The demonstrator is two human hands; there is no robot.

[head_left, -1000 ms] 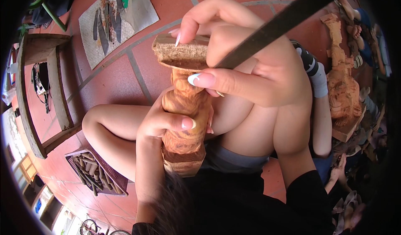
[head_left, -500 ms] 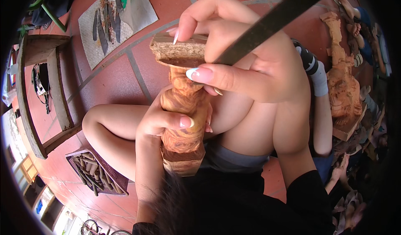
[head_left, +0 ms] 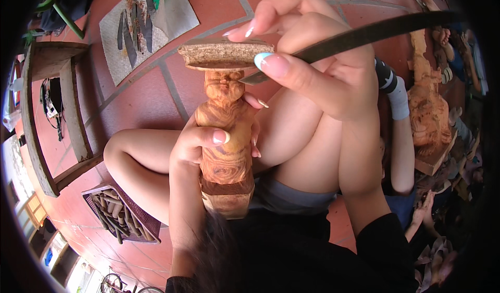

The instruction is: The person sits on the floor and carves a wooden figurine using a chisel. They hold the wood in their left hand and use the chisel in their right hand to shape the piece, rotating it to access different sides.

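Note:
A carved wooden figurine [head_left: 227, 163] with swirling grain stands almost upright over my lap, its small face turned up toward me. A broad slab [head_left: 224, 56] with a rough, fibrous edge crowns its head. My left hand [head_left: 190, 144] is wrapped round the figurine's body, thumb across the front. In my right hand [head_left: 333, 69] is a long, dark, flat carving blade [head_left: 375, 35], pinched between thumb and fingers. The blade's slanted tip is at the right side of the carved face, just under the slab; whether it touches the wood I cannot tell.
Several dark blades [head_left: 130, 30] lie on a pale mat [head_left: 112, 48] on the tiled floor. A wooden frame [head_left: 39, 131] stands at left, near a basket [head_left: 152, 225] of dark rod-like pieces. At right lies a larger reddish carving [head_left: 429, 110], beside other people's hands and feet.
The figurine has turned and straightened, so its face shows more. My right hand has shifted slightly right, and the blade lies flatter, its tip now visible beside the face.

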